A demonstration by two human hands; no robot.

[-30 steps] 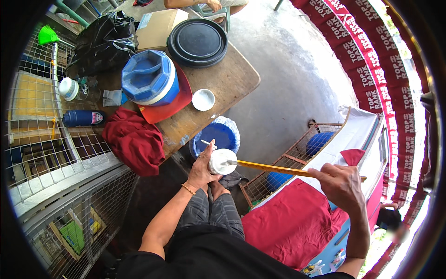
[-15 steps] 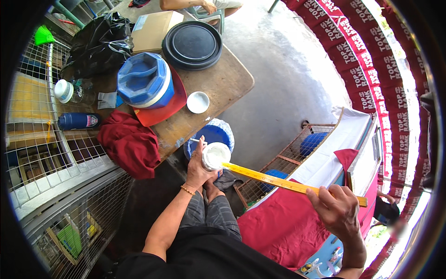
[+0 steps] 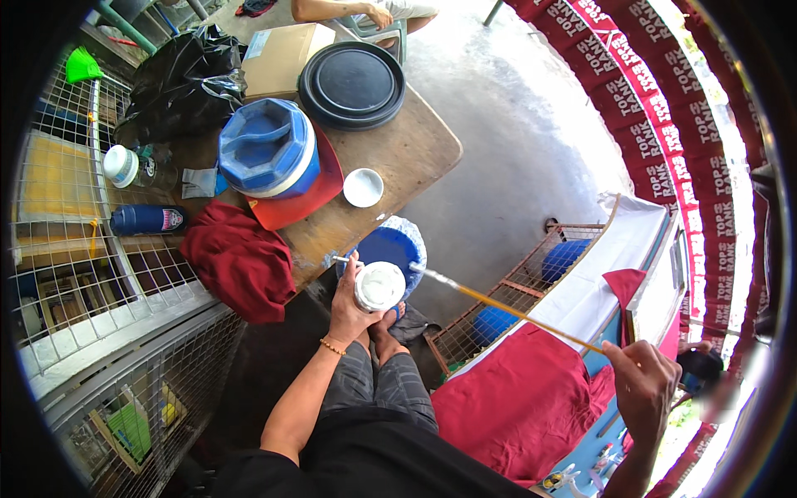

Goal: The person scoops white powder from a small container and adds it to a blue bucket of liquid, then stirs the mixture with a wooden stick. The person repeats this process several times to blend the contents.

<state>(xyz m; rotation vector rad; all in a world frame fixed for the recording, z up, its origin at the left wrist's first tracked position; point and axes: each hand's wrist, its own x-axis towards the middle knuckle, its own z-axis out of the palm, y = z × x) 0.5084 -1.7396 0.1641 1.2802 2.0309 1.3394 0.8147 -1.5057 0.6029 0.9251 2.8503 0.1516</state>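
My left hand (image 3: 349,309) is wrapped round a white tub (image 3: 380,287) with thick white paste inside. A thin white stick (image 3: 341,259), perhaps a cigarette, pokes out by its fingertips. In my right hand (image 3: 644,375) is one end of a long yellow ruler (image 3: 519,314), turned edge-on. White paste coats its far end, which is in the air to the right of the tub, apart from it. Below and behind the tub stands a blue bucket (image 3: 387,249) with a whitish, splashed rim.
On the wooden table (image 3: 419,153) are a blue water jug (image 3: 266,149), a black round lid (image 3: 353,83), a white bowl (image 3: 364,187), a cardboard box (image 3: 282,62) and a maroon cloth (image 3: 237,261). Wire cages flank me. A person (image 3: 353,10) sits beyond the table.
The ruler has come out of the tub and turned edge-on, showing its paste-covered end. My right hand has moved slightly right and down; my left still holds the tub.
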